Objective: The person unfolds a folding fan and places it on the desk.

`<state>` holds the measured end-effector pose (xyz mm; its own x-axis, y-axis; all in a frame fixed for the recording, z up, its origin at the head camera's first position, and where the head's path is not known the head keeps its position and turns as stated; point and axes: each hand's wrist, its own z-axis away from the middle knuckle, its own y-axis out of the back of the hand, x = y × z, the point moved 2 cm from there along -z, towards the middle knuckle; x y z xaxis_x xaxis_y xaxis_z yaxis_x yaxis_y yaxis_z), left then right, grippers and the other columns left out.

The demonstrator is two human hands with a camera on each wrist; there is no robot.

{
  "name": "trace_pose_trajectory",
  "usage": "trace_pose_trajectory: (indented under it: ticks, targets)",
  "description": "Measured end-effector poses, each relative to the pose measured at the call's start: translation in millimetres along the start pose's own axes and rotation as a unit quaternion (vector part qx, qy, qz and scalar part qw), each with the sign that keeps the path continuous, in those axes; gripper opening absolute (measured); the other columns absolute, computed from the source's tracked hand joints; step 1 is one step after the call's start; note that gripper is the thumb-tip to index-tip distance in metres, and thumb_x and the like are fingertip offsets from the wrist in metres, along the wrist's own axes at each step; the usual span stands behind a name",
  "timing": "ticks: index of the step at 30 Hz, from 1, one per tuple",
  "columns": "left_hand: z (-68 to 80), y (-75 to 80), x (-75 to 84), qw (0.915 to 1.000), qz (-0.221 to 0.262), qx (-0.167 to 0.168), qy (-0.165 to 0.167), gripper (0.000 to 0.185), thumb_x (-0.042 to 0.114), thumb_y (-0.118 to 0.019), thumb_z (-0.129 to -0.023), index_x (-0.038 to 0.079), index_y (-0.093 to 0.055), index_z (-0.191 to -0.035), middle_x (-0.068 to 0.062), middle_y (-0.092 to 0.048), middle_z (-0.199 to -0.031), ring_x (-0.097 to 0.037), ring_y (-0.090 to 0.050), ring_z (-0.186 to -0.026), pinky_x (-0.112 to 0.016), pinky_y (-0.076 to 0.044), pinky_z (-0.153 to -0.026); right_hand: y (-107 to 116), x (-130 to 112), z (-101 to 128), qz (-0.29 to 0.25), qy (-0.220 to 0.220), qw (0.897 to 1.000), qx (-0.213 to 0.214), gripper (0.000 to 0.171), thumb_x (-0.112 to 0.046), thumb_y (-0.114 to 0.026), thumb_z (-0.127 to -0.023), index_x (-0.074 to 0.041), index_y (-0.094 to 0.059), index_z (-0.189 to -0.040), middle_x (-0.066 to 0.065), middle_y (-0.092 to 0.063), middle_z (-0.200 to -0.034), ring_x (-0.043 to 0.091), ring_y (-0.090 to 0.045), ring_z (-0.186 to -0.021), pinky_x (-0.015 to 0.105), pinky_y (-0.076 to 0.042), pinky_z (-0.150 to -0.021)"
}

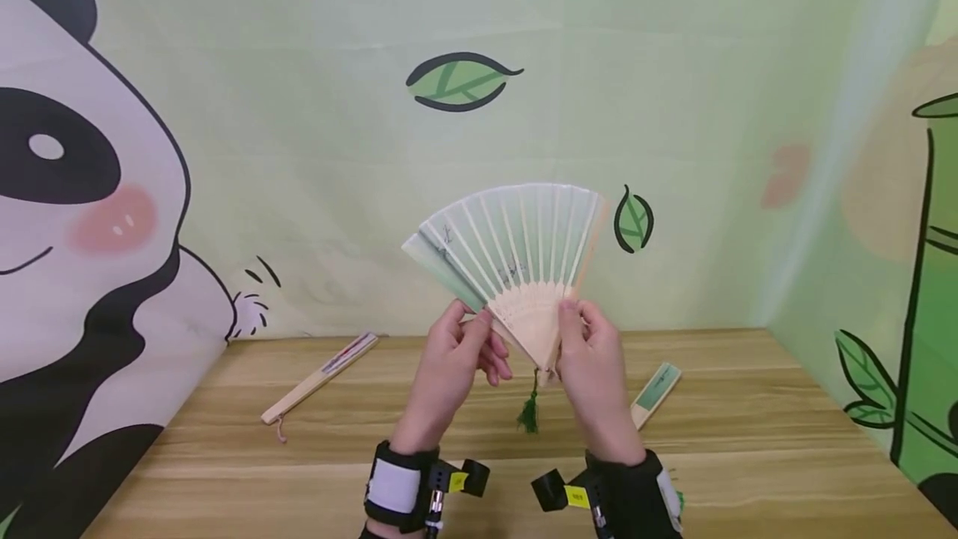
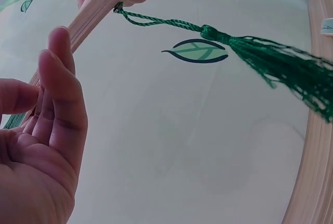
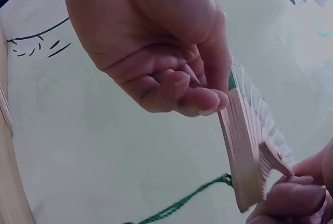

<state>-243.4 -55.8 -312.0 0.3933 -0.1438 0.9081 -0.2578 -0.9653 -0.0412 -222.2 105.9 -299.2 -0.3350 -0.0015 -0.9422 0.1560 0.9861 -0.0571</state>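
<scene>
A spread folding fan (image 1: 516,239) with pale green leaf and bare wooden ribs is held upright in front of me. My left hand (image 1: 452,364) pinches its left edge, thumb in front and the other fingers bent behind. At the right, my right hand (image 1: 595,368) grips the outer rib just above the pivot. From the pivot hangs a green tassel (image 1: 528,414), seen large in the left wrist view (image 2: 281,67). The right wrist view shows the stacked ribs (image 3: 242,146) edge-on between both hands, with the right hand partly cut off.
A closed fan (image 1: 322,377) lies on the wooden table (image 1: 524,472) at the left. Another closed fan (image 1: 657,393) with a green leaf lies at the right, partly behind my right wrist. A printed cloth backdrop (image 1: 674,106) stands behind the table.
</scene>
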Motion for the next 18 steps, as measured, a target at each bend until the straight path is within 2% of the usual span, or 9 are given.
trace_pose_trajectory:
  ticks: [4, 10, 18]
  targets:
    - [0.1, 0.9, 0.8, 0.9999, 0.01, 0.006, 0.0, 0.021, 0.019, -0.041, -0.106, 0.006, -0.051, -0.12, -0.017, -0.059, -0.078, -0.024, -0.063, -0.058, -0.029, -0.052, -0.05, 1.2, -1.7, 0.0, -0.035, -0.014, 0.999, -0.007, 0.024, -0.023, -0.042, -0.106, 0.0, -0.042, -0.099, -0.002, -0.034, -0.054, 0.009, -0.033, -0.041, 0.02, -0.028, -0.04]
    - [0.4, 1.9, 1.0, 0.9997, 0.021, 0.015, 0.001, 0.02, 0.018, -0.041, -0.106, 0.005, -0.049, -0.119, -0.017, -0.059, -0.077, -0.024, -0.064, -0.058, -0.028, -0.052, -0.05, 2.3, -4.0, 1.5, -0.038, -0.029, 0.999, -0.006, 0.024, -0.025, -0.041, -0.106, -0.002, -0.04, -0.101, 0.004, -0.04, -0.056, 0.015, -0.046, -0.039, 0.023, -0.04, -0.04]
    - [1.0, 2.1, 2.9, 0.9995, 0.016, 0.026, -0.004, 0.022, 0.017, -0.04, -0.106, 0.008, -0.048, -0.125, -0.018, -0.059, -0.078, -0.024, -0.063, -0.058, -0.028, -0.052, -0.05, 3.2, -5.2, 1.1, -0.039, -0.018, 0.999, -0.008, 0.026, -0.028, -0.039, -0.107, -0.003, -0.037, -0.099, 0.01, -0.049, -0.058, 0.02, -0.057, -0.043, 0.024, -0.041, -0.039]
